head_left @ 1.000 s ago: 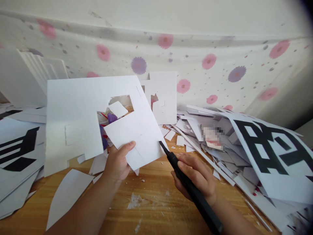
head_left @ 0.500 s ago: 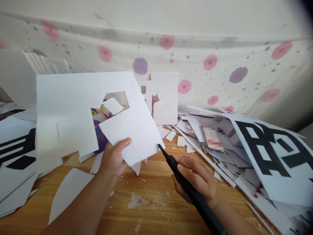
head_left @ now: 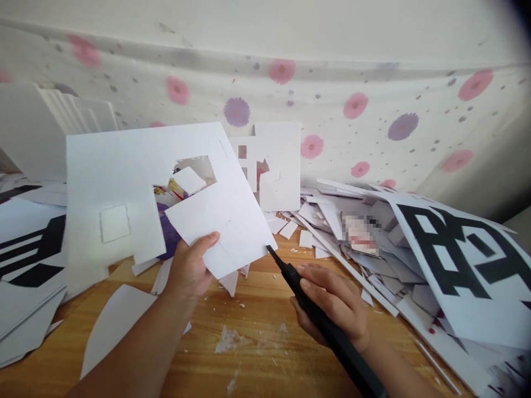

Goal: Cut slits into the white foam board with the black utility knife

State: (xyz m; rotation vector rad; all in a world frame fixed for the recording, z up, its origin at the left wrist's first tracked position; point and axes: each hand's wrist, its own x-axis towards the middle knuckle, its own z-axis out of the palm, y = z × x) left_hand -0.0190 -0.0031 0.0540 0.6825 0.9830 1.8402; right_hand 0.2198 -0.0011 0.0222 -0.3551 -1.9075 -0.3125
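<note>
My left hand (head_left: 194, 266) grips a large white foam board (head_left: 114, 166) by its lower part, thumb on the front face. The board is raised above the table and has an angular opening and a notched lower edge. A small square outline shows on its left part. My right hand (head_left: 332, 301) is wrapped round a long black cutter knife (head_left: 317, 315). The tip of its dark blade is at the board's lower right corner; I cannot tell whether it touches. Fingers of my left hand behind the board are hidden.
White board offcuts (head_left: 385, 260) pile up at the right, under a sheet with black printed shapes (head_left: 452, 249). Another cut-out board (head_left: 280, 155) stands against the flowered wall covering (head_left: 357, 105). More printed sheets (head_left: 33, 249) lie left. Crumbs dot the wooden table (head_left: 257, 354).
The board has tilted slightly, its left edge moving right and its right corner a little left. The square outline on it shows more clearly. My right hand and the knife have barely moved.
</note>
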